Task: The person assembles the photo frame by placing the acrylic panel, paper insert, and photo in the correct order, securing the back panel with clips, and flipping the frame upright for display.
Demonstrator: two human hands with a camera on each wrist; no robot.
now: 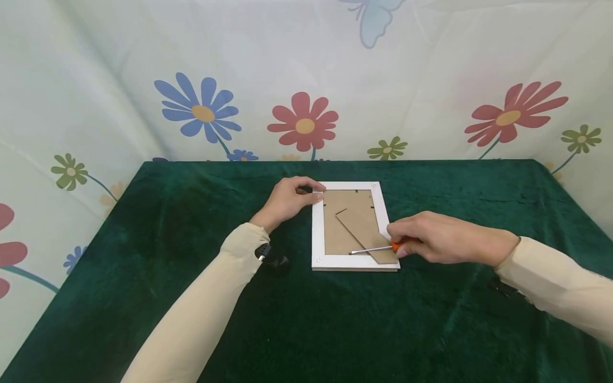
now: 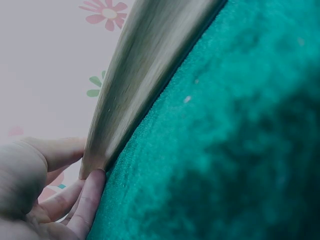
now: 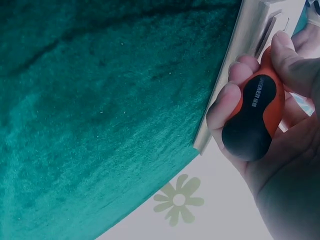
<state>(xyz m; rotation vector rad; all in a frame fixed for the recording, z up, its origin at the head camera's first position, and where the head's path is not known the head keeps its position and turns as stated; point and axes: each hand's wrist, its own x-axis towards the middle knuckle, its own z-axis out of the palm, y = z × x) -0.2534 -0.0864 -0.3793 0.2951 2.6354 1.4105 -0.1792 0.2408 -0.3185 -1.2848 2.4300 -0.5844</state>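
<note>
A white picture frame lies face down on the dark green cloth, its brown backing board showing. A slanted stand leg crosses the board, and small black tabs dot the inner edge. My left hand grips the frame's far left corner; in the left wrist view its thumb and fingers hold the wood-toned side. My right hand grips a screwdriver by its orange and black handle. The metal shaft points left across the leg, its tip at the board's near left edge.
Green velvety cloth covers the table around the frame. Behind and to the sides hangs a pale curtain printed with flowers and a butterfly. A dark strap sits at my left wrist.
</note>
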